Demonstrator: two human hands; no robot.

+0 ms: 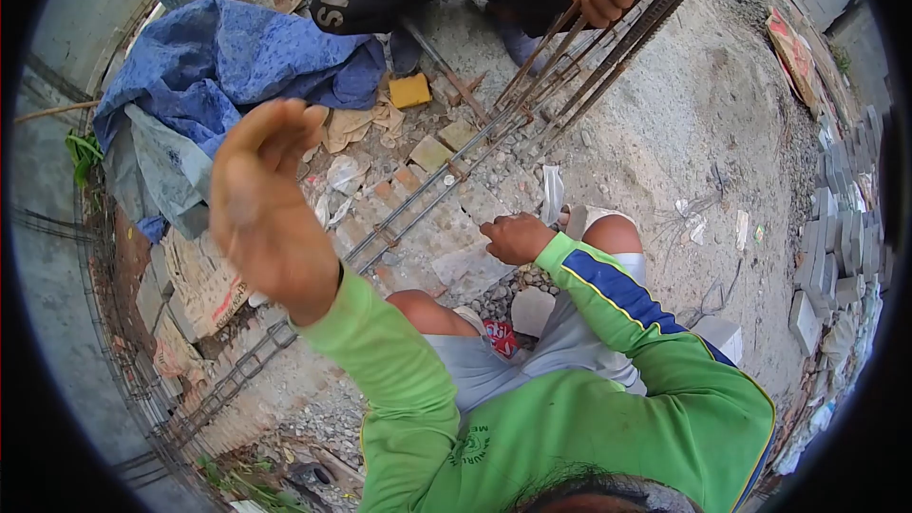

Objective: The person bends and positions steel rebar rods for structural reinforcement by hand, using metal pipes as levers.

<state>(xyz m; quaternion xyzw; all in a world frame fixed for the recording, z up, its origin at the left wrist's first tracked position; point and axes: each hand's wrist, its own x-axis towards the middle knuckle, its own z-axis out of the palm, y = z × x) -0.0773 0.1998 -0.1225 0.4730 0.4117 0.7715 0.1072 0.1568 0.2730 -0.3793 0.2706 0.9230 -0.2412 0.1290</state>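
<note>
Head view: the left hand (266, 199) is up, spread wide and empty. The right hand (516, 237) is curled shut just beside the rebar (432, 188) on the ground (684, 133). If the bars slide, they may pinch it.

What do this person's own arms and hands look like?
Both hands are bare, no gloves: left hand, right hand. Long bright green sleeves cover both arms to the wrists. The right sleeve carries a blue panel edged with yellow piping; the left sleeve shows plain green.
</note>
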